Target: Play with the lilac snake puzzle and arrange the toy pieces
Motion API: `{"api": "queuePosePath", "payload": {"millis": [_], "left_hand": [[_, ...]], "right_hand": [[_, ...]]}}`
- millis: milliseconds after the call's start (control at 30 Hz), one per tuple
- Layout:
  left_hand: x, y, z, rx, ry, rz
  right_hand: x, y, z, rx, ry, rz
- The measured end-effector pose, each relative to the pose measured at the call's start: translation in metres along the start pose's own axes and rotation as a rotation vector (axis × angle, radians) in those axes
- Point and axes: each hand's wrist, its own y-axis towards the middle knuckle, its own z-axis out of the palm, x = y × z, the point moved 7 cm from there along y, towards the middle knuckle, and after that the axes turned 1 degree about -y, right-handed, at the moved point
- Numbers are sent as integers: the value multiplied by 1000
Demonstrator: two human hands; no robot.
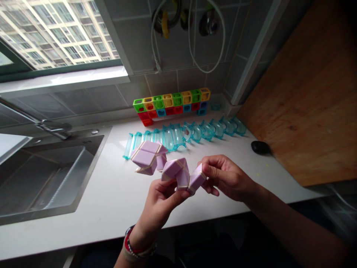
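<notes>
A lilac and white snake puzzle [173, 169], folded into angled wedges, is held up above the white counter. My left hand [164, 201] grips its lower middle from beneath, thumb along the front; some of the fingers are hidden behind the puzzle. At the puzzle's right end, my right hand [225, 176] pinches the last wedge between thumb and fingers. The larger folded bunch of wedges sticks out to the upper left, touched by neither hand. Behind it, a row of clear turquoise plastic pieces [196, 132] lies across the counter.
A wall of coloured open cubes [172, 102] stands at the back by the tiles. The steel sink [75, 193] and tap [52, 128] are on the left. A black computer mouse [260, 147] sits at right, near a wooden board [306, 111]. White cables [223, 41] hang above.
</notes>
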Motion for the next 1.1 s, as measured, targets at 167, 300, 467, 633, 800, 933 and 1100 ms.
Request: {"api": "queuePosePath", "payload": {"millis": [167,300,467,633,800,933,1100], "left_hand": [[-4,0,1,8,91,9],[-13,-1,4,-8,274,95],[-10,-3,6,6,393,68],[-8,-3,-1,11,360,55],[-12,-1,-5,34,293,65],[-12,-2,-3,76,272,58],[-12,-4,-1,84,240,45]], "right_hand": [[3,-4,-1,-98,-102,15],[8,-7,-7,-207,-274,16],[14,-8,-10,-250,-549,12],[14,-7,-7,-183,-427,-14],[14,-4,5,65,-250,-6],[9,-4,7,155,-196,21],[5,-4,8,155,-167,37]]}}
